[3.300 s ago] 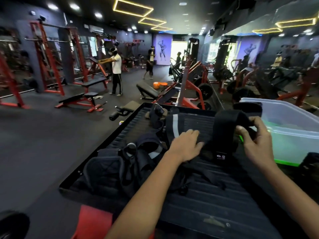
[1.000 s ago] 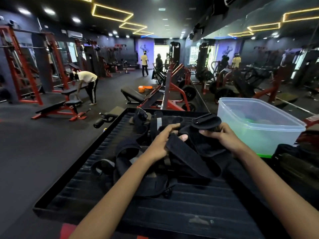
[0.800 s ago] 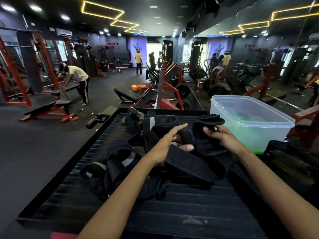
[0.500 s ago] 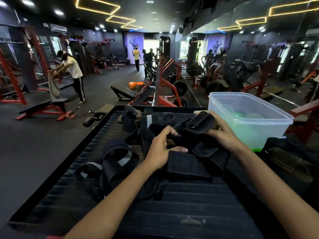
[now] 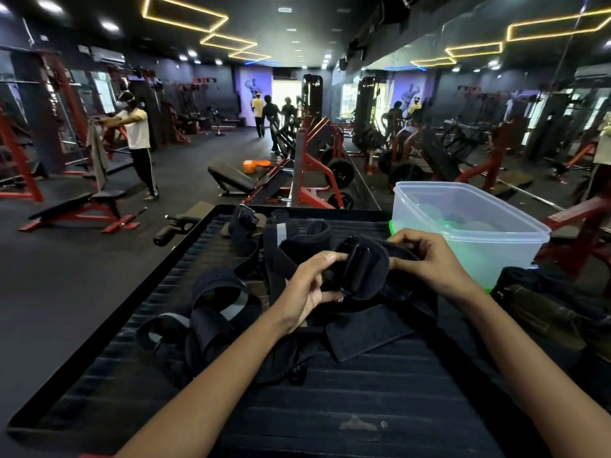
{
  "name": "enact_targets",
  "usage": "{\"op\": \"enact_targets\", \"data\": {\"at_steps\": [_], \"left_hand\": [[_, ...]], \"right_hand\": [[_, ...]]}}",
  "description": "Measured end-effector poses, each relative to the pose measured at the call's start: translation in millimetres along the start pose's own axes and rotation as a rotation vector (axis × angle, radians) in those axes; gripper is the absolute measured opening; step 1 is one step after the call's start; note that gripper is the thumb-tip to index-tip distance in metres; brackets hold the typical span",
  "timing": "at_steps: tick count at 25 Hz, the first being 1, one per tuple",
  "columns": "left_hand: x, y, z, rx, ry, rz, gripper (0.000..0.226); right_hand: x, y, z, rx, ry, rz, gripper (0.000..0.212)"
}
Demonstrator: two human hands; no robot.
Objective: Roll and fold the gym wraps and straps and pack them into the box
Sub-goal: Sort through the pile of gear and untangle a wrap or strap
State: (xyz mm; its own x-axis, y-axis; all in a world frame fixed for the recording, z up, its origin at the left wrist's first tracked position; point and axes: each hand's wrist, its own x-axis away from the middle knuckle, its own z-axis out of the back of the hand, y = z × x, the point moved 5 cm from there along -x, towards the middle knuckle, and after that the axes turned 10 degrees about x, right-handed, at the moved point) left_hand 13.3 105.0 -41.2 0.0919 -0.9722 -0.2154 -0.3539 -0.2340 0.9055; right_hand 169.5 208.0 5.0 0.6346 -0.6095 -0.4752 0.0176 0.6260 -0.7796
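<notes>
Your left hand [image 5: 309, 285] and your right hand [image 5: 426, 259] now hold the black wrap [image 5: 363, 272] up between them, just above the dark ribbed surface [image 5: 363, 408]. Half a second ago the wrap was still a loose bundle with its buckle end turned toward the box; now it looks like a tighter, rounded roll, with the hard plastic piece facing you. The fingers [image 5: 325, 259] of your left hand are curled and pinch the left side of the roll, thumb below. The right fingers [image 5: 405, 239] are curled around the strap end on the far right side of the roll. One flat tail of the wrap hangs down and lies on the surface near you.

I think this means the rolling of this piece is almost finished, but the tail is not yet taken in. The clear plastic box [image 5: 469, 233] stands to the right and a little farther, near your right hand; what is already inside I cannot tell clearly. The other straps [image 5: 211, 312] lie unrolled in a heap on the left of the surface, and a few more pieces [image 5: 244, 223] lie at the far edge, so much of the task remains.
</notes>
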Motion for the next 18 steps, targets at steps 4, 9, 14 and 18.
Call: {"op": "enact_targets", "data": {"at_steps": [4, 9, 14, 18], "left_hand": [[1, -1, -2, -0.122, 0.003, 0.0, 0.076], [4, 2, -5, -0.094, 0.016, -0.044, 0.056], [7, 9, -10, -0.018, 0.098, -0.032, 0.075], [11, 12, -16, 0.091, 0.073, -0.006, 0.044]], "right_hand": [[4, 2, -9, 0.09, -0.023, -0.007, 0.043], [9, 3, -12, 0.097, -0.024, -0.011, 0.029], [9, 5, -21, -0.046, -0.045, -0.042, 0.03], [10, 10, -27, -0.103, -0.154, -0.139, 0.051]]}}
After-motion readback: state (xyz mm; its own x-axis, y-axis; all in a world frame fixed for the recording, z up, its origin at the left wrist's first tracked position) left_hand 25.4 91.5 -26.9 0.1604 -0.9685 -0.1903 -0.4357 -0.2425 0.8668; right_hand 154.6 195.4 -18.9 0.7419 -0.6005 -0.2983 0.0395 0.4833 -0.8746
